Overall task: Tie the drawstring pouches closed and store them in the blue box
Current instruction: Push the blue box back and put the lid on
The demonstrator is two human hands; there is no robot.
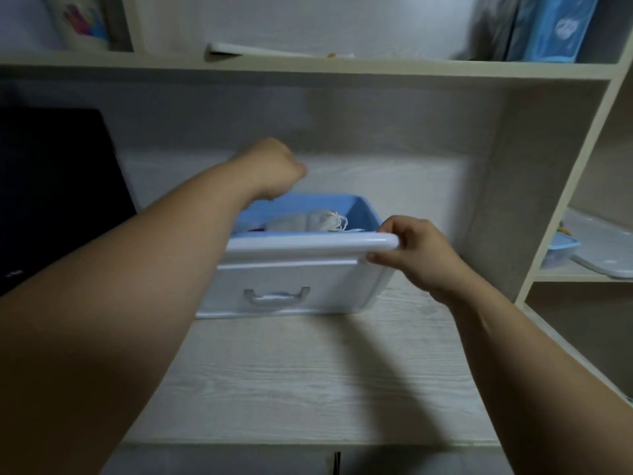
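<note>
While fingers of my right hand (418, 258) clamp the near rim of the light blue plastic box (294, 286), probably to steady it, a white cloth drawstring pouch (298, 222) lies inside; my left hand (274, 169) hovers above, and I cannot tell its grip.

One cam, on the person's head. Looks fwd & down over the desk (291, 389), v. close to the blue box (308, 275).
</note>
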